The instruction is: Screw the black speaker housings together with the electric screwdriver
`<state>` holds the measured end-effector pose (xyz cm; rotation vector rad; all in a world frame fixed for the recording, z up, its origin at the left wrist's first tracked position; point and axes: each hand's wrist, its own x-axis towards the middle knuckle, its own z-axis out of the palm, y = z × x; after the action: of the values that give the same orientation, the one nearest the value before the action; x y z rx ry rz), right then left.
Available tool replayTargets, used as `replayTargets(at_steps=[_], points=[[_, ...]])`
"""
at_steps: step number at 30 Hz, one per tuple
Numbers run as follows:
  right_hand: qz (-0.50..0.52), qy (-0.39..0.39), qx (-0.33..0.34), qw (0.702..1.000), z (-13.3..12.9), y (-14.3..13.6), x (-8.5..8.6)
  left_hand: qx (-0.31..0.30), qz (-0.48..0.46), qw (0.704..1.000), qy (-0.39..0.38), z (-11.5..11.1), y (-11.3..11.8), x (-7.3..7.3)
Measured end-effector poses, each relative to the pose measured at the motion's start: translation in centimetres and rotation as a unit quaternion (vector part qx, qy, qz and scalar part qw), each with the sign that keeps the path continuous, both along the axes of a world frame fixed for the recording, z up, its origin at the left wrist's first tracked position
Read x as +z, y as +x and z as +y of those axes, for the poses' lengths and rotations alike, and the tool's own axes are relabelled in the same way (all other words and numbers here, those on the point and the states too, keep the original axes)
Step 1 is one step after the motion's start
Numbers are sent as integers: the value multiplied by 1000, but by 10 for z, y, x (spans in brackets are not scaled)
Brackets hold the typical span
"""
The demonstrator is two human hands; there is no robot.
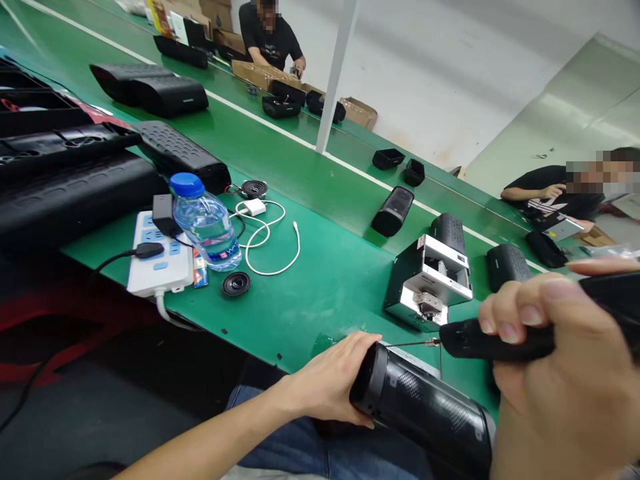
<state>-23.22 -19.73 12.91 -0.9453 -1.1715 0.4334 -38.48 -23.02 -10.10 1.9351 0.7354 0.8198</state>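
My left hand is wrapped round the near-left end of a black speaker housing, which lies tilted over my lap at the table's edge. Perforated patches show on the housing's long side. In my right hand is a black power screwdriver, its body partly cut off by the right edge of the view. Its thin bit reaches left to the housing's end, close to my left fingers; the exact contact point is hidden. Just behind stands a silver-and-black box-shaped device, probably a screw feeder.
On the green table are a water bottle, a power strip, a white cable and a round speaker driver. Black housings stand to the left and beyond. Two people work across the table.
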Motion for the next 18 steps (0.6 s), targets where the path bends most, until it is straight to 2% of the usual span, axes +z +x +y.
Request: replayTargets(at_steps=[5,8,11,14,18], points=[[-23,-36,70,997,2,-4,-40,10,-9,1000,2,2,4,-9],[-21,-36,62,997,4,-5,-57,-5,26,1000,5,6,9,-21],[-18,-35,72,997,6,-3,-61,-27,62,998,11,13,13,-34],[-8,-25,104,994,7,-1,-60,-19,65,998,11,16,16,-43],[-1,-25,110,994,7,-3,-57,-24,64,998,7,16,17,-45]])
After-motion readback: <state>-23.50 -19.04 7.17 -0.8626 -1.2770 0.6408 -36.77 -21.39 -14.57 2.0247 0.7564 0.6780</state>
